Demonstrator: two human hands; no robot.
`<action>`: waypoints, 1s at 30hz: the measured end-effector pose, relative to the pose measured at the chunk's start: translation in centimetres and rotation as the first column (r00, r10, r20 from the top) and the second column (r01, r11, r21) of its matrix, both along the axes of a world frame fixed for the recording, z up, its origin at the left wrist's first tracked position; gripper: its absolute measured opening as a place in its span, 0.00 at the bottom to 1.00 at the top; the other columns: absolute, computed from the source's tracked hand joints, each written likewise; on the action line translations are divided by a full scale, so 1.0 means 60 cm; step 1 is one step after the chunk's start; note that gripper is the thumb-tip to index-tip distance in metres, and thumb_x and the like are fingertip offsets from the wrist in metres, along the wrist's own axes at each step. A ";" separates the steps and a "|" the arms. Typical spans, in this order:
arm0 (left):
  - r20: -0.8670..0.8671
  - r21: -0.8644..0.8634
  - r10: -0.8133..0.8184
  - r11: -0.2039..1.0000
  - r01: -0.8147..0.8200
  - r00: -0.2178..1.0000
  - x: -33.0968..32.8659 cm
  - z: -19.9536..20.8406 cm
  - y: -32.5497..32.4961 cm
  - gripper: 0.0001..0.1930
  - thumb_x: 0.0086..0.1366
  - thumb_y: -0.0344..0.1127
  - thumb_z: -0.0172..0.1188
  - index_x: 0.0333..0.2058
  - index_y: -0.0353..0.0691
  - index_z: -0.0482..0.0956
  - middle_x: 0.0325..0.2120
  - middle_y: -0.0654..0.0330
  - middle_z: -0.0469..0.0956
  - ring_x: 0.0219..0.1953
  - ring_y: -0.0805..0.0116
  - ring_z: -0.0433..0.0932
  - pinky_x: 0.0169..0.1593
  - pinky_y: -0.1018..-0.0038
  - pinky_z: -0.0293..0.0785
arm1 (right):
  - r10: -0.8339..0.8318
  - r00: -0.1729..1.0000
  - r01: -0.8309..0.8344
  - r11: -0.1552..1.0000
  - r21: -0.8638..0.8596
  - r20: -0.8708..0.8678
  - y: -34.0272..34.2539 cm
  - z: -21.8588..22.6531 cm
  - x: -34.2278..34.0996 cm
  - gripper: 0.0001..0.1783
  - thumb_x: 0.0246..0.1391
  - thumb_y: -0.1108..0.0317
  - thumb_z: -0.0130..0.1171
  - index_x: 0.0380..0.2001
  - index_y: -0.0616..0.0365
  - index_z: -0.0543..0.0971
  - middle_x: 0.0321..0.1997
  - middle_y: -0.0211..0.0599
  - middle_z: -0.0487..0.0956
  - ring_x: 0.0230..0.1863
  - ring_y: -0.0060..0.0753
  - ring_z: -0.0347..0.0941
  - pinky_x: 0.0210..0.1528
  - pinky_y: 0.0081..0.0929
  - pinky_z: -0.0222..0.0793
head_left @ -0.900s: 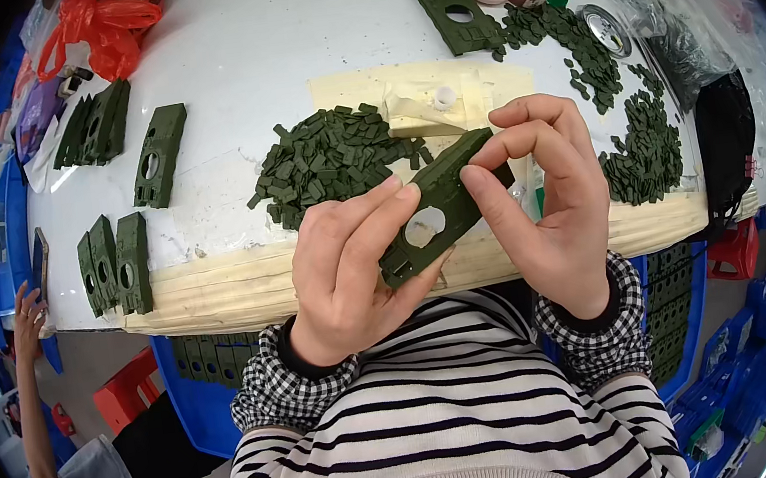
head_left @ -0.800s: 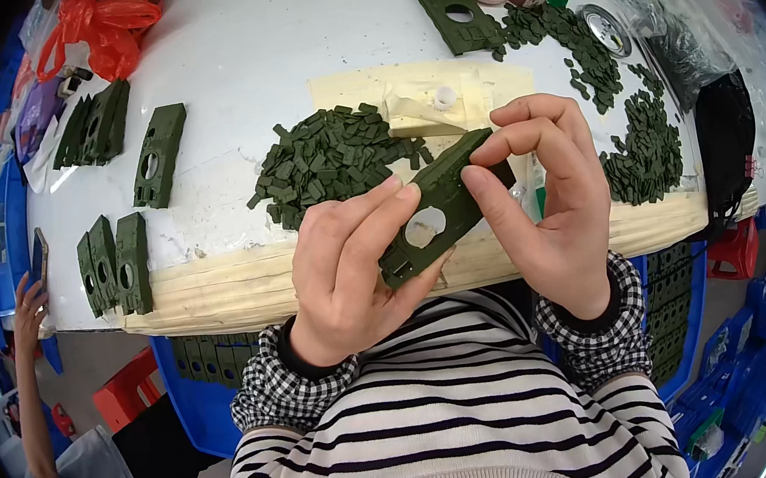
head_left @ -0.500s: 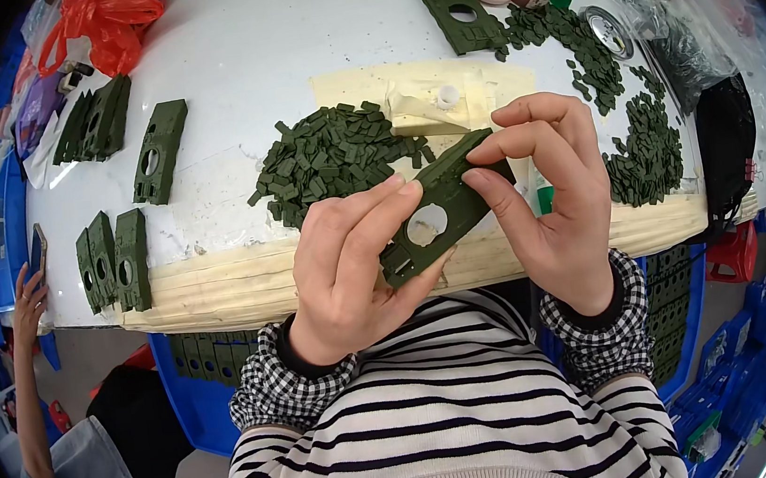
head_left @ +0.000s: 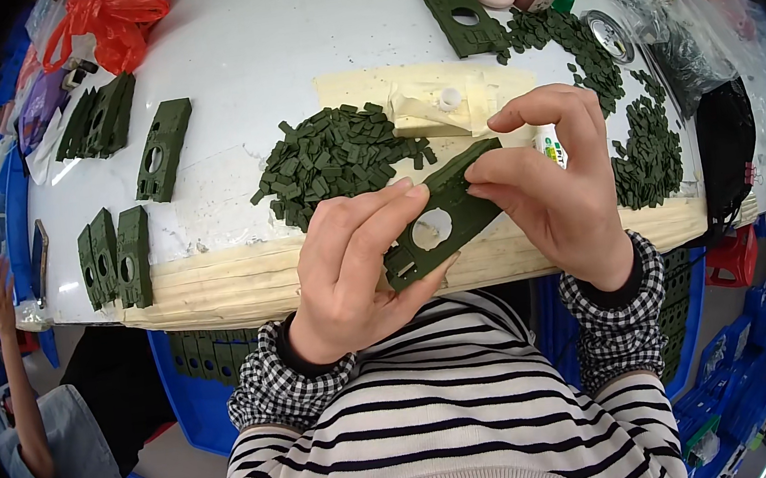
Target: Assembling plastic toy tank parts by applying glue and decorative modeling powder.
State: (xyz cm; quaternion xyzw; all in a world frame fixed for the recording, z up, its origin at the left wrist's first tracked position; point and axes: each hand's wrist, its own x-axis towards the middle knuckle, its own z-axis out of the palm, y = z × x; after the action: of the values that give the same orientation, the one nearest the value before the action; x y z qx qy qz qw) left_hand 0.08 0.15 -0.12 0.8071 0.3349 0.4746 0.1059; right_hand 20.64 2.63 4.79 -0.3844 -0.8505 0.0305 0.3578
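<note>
My left hand point(head_left: 353, 261) grips a dark green plastic model tank hull point(head_left: 450, 231), tilted so its far end points up and right. A large round hole shows through the hull close to my left fingers. At the hull's upper right end is my right hand point(head_left: 558, 186), thumb and a finger pinched together against its surface, index finger arched above. Any small part between those fingertips is hidden. Beyond my left hand lies a heap of small green plastic pieces point(head_left: 332, 162). A white bottle with green marks point(head_left: 550, 146) shows partly behind my right hand.
More hulls point(head_left: 163, 151) rest on the left of the table point(head_left: 238, 48). Another hull point(head_left: 460, 18) lies at the back, near scattered green pieces point(head_left: 647, 152) on the right. A taped yellowish block point(head_left: 431, 120) sits mid-table. At far left is another person's hand point(head_left: 1, 287).
My right thumb and finger have closed together at the hull's end, where they were apart before. My right hand shifted slightly rightward. The other person's hand has moved down and left from the phone-like object.
</note>
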 end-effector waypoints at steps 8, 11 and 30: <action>0.002 -0.015 -0.079 0.997 0.079 0.997 -0.001 0.001 0.001 0.31 0.40 0.27 0.74 0.45 0.32 0.71 0.38 0.49 0.75 0.33 0.61 0.76 0.33 0.73 0.73 | 0.176 0.976 -0.173 0.984 -0.035 0.127 0.015 0.024 0.025 0.14 0.31 0.69 0.68 0.27 0.53 0.78 0.36 0.32 0.71 0.40 0.39 0.65 0.41 0.33 0.63; -0.013 -0.005 -0.074 0.997 0.074 0.997 0.000 0.002 0.001 0.31 0.40 0.27 0.74 0.45 0.32 0.71 0.38 0.49 0.75 0.33 0.61 0.75 0.33 0.73 0.72 | 0.207 0.968 -0.200 0.978 -0.059 0.145 0.017 0.028 0.028 0.14 0.31 0.69 0.68 0.27 0.54 0.77 0.33 0.32 0.70 0.38 0.38 0.65 0.38 0.31 0.63; -0.027 -0.034 -0.112 0.993 0.111 0.993 0.000 0.008 0.004 0.30 0.40 0.29 0.73 0.45 0.30 0.73 0.38 0.50 0.76 0.33 0.61 0.75 0.35 0.72 0.71 | 0.305 0.952 -0.305 0.951 -0.051 -0.007 0.017 0.017 0.036 0.15 0.30 0.78 0.68 0.26 0.60 0.75 0.27 0.35 0.74 0.28 0.37 0.69 0.29 0.27 0.65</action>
State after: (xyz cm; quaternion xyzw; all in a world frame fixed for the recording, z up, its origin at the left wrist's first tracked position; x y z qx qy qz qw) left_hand 0.08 0.39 0.38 0.8295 0.2984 0.4508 0.1404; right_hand 22.77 3.62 5.79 -0.2575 -0.8988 0.1069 0.3383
